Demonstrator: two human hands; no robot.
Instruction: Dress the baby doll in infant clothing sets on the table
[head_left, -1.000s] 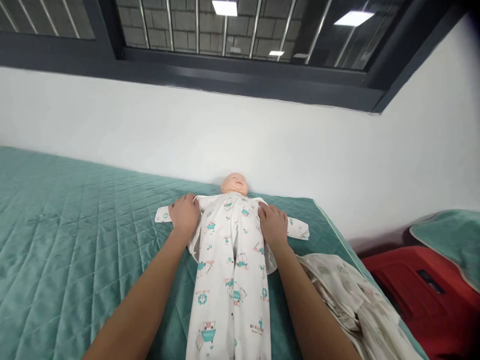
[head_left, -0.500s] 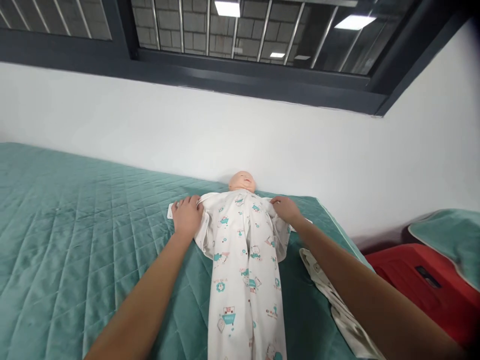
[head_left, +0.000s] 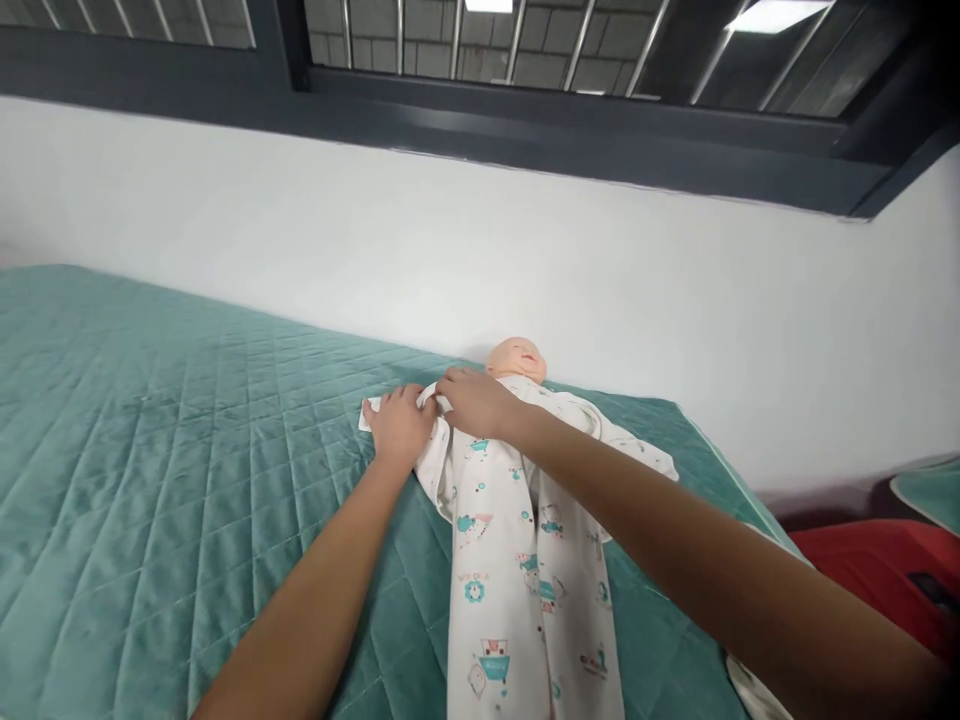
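A baby doll (head_left: 517,358) lies on its back against the wall, its head showing above white printed baby clothes (head_left: 491,560) spread over its body. The long legs of the clothes run toward me. My left hand (head_left: 403,428) is closed on the sleeve at the doll's arm, and a white cuff sticks out beyond my fingers. Beside it, my right hand (head_left: 474,402) reaches across the doll's chest and pinches the fabric near that same shoulder. The sleeve on the right lies loose and spread out. Both sets of fingertips are partly hidden.
Under everything is a green quilted bedcover (head_left: 225,480). A white wall (head_left: 450,250) rises behind, with a dark-framed barred window (head_left: 525,120) above. A red plastic object (head_left: 862,565) stands at the right, and a pale cloth (head_left: 750,685) lies partly hidden under my right forearm.
My right hand has let go of the right sleeve and crossed left to the fabric beside my left hand. The right sleeve now lies spread outward. The view has shifted slightly.
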